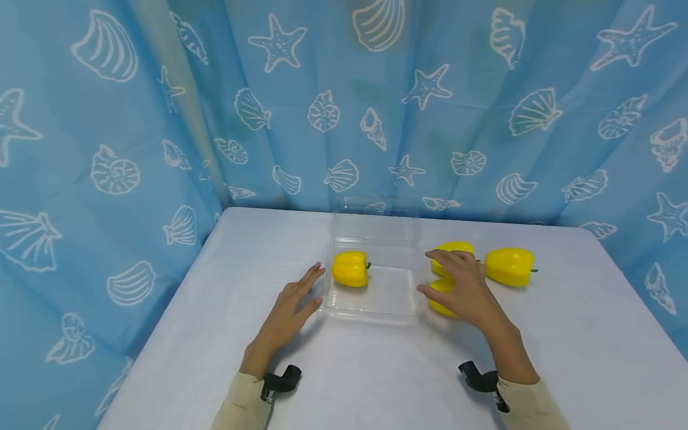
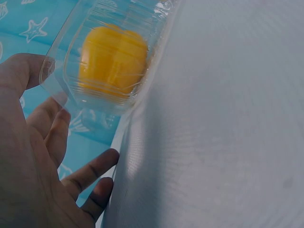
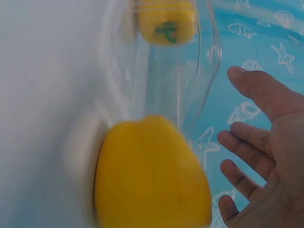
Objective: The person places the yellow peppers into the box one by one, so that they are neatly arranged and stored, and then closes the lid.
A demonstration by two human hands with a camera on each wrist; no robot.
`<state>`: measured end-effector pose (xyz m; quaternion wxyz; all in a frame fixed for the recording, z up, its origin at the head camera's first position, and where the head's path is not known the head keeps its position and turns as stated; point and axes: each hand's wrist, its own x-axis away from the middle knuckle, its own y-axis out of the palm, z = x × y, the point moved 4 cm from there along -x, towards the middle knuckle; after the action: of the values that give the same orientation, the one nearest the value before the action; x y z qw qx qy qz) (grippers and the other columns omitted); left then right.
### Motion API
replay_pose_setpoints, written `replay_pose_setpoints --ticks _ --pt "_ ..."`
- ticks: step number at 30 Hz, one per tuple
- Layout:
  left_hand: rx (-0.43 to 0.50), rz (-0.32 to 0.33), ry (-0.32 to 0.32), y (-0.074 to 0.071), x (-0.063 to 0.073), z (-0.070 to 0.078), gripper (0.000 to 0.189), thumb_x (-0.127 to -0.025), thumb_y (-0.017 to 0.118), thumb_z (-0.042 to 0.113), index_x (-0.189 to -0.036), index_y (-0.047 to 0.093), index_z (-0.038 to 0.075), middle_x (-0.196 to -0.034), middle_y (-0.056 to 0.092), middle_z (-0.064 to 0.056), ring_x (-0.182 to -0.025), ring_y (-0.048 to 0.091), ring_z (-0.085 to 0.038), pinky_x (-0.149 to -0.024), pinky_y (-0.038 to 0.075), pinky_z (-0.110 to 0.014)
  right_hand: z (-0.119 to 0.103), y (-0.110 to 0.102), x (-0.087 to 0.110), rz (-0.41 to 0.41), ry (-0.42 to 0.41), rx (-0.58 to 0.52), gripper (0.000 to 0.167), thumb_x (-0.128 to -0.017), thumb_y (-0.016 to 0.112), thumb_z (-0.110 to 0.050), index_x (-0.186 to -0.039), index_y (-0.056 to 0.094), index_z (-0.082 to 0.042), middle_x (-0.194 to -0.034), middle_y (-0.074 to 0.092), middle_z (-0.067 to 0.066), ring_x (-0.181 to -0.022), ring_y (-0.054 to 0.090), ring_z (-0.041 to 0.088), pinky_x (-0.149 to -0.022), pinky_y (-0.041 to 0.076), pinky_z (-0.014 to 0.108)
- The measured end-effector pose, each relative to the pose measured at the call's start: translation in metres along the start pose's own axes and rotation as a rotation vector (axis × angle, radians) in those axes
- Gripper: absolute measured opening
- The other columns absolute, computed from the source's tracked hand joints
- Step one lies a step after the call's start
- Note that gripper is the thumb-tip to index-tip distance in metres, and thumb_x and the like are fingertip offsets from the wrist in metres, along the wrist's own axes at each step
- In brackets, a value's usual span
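Note:
A clear plastic clamshell container (image 1: pixel 384 298) stands on the table with its lid (image 1: pixel 376 227) raised at the back. One yellow bell pepper (image 1: pixel 350 270) with a green stem lies in its left half. My left hand (image 1: pixel 290 313) is at the container's left side, fingers spread; in the left wrist view the thumb (image 2: pixel 39 71) overlaps the clear rim. Near the right side hovers my right hand (image 1: pixel 466 291), fingers apart and holding nothing. It partly hides two more bell peppers, a rear one (image 1: pixel 451 246) and a front one (image 1: pixel 439 306).
Farther right on the white-covered table (image 1: pixel 371 376) lies another yellow bell pepper (image 1: pixel 509 267), its stem pointing right. A blue curtain (image 1: pixel 333 71) with white shells and starfish hangs behind the table and along its left side.

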<state>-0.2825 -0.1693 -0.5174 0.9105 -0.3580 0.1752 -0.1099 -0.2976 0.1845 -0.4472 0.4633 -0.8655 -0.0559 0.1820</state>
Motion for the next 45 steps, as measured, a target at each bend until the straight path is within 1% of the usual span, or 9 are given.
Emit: replay_pose_setpoints --ticks 5,10,15,18,23,28,34,38,45 --pt "-0.003 -0.005 -0.015 0.0 0.0 0.0 0.057 -0.105 0.047 0.044 -0.158 0.029 0.035 -0.163 0.019 0.02 -0.135 0.039 -0.025 -0.11 0.029 -0.056 0.012 -0.007 0.011 -0.007 0.036 0.013 0.072 -0.084 0.079 -0.047 -0.144 0.053 -0.015 -0.141 0.054 0.011 -0.131 0.032 0.036 -0.103 0.024 0.064" --pt "-0.012 -0.014 -0.031 0.001 0.0 0.001 0.057 -0.105 0.048 0.041 -0.158 0.028 0.037 -0.162 0.017 0.022 -0.138 0.037 -0.026 -0.111 0.028 -0.058 0.022 -0.012 0.021 -0.005 0.022 0.031 0.073 -0.084 0.079 -0.048 -0.142 0.054 -0.014 -0.14 0.054 0.012 -0.131 0.033 0.036 -0.101 0.023 0.062" --pt "-0.011 -0.012 -0.021 0.001 -0.001 0.002 0.057 -0.105 0.049 0.038 -0.158 0.028 0.037 -0.163 0.018 0.021 -0.138 0.037 -0.026 -0.111 0.028 -0.059 0.032 -0.016 0.029 -0.006 0.019 0.03 0.075 -0.082 0.079 -0.052 -0.142 0.054 -0.014 -0.142 0.053 0.013 -0.133 0.031 0.037 -0.099 0.02 0.064" --pt "-0.011 -0.005 -0.012 0.001 0.0 0.001 0.057 -0.105 0.05 0.036 -0.158 0.029 0.035 -0.163 0.019 0.02 -0.137 0.038 -0.027 -0.11 0.028 -0.059 0.035 -0.017 0.03 -0.011 0.012 0.024 0.078 -0.08 0.079 -0.054 -0.143 0.054 -0.014 -0.143 0.052 0.013 -0.134 0.03 0.037 -0.098 0.019 0.065" --pt "-0.011 0.0 -0.009 0.0 0.0 0.0 0.057 -0.105 0.05 0.035 -0.158 0.03 0.033 -0.163 0.019 0.02 -0.136 0.039 -0.027 -0.11 0.029 -0.059 0.041 -0.019 0.032 -0.032 0.026 0.047 0.082 -0.078 0.08 -0.056 -0.143 0.053 -0.013 -0.144 0.051 0.014 -0.134 0.029 0.04 -0.097 0.017 0.068" --pt "-0.007 -0.003 -0.015 0.001 -0.001 0.002 0.057 -0.105 0.05 0.035 -0.158 0.03 0.034 -0.163 0.019 0.02 -0.136 0.039 -0.026 -0.11 0.028 -0.059 0.044 -0.021 0.034 -0.056 0.049 0.055 0.085 -0.076 0.084 -0.052 -0.143 0.052 -0.011 -0.142 0.052 0.017 -0.133 0.028 0.043 -0.095 0.018 0.066" --pt "-0.007 -0.002 -0.019 0.0 -0.001 0.004 0.058 -0.105 0.051 0.033 -0.158 0.03 0.035 -0.163 0.02 0.02 -0.137 0.038 -0.027 -0.111 0.028 -0.059 0.046 -0.022 0.035 -0.079 0.059 0.074 0.077 -0.076 0.087 -0.043 -0.139 0.056 -0.013 -0.139 0.054 0.017 -0.131 0.029 0.044 -0.092 0.018 0.064" --pt "-0.006 0.001 -0.016 -0.001 -0.001 0.003 0.057 -0.104 0.051 0.035 -0.158 0.03 0.034 -0.163 0.02 0.019 -0.137 0.039 -0.026 -0.111 0.028 -0.059 0.047 -0.024 0.034 -0.067 0.056 0.084 0.074 -0.076 0.088 -0.04 -0.137 0.057 -0.012 -0.139 0.054 0.017 -0.131 0.03 0.043 -0.092 0.018 0.064" --pt "0.0 -0.001 -0.022 0.001 -0.001 0.002 0.057 -0.104 0.051 0.035 -0.158 0.03 0.036 -0.162 0.019 0.021 -0.136 0.039 -0.026 -0.11 0.029 -0.059 0.046 -0.033 0.035 -0.012 0.042 0.082 0.072 -0.075 0.088 -0.038 -0.134 0.058 -0.007 -0.136 0.055 0.02 -0.129 0.033 0.043 -0.09 0.019 0.063"
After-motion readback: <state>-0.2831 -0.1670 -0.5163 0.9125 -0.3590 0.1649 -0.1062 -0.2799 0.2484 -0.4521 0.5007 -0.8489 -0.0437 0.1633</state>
